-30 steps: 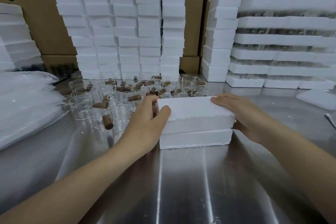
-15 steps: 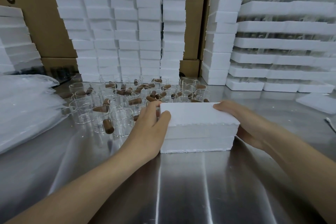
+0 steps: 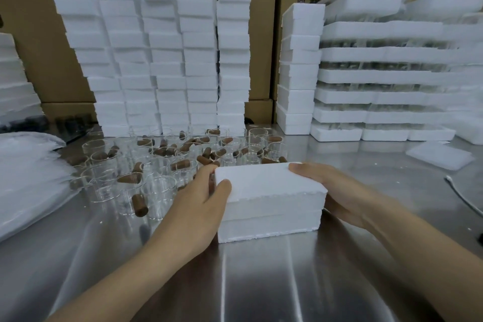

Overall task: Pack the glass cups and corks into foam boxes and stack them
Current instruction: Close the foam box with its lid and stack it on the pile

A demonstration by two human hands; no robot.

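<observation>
A closed white foam box (image 3: pixel 271 204) stands on the steel table (image 3: pixel 261 282) in front of me, its lid seated on the lower half. My left hand (image 3: pixel 198 206) grips its left end, thumb over the top edge. My right hand (image 3: pixel 337 191) clasps its right end, fingers along the top corner. Behind the box lie several clear glass cups (image 3: pixel 156 191) mixed with brown corks (image 3: pixel 139 205). What is inside the box is hidden.
Tall stacks of foam boxes (image 3: pixel 167 55) line the back against cardboard cartons (image 3: pixel 28 34). More foam stacks (image 3: pixel 300 73) and layered foam trays (image 3: pixel 379 76) stand at the right. A plastic bag (image 3: pixel 28 178) lies at the left, a loose foam lid (image 3: pixel 439 157) at the right.
The gap between the lid and the lower half has closed; the lid now sits flush. Both hands stay on the box's ends. The view has tilted up slightly.
</observation>
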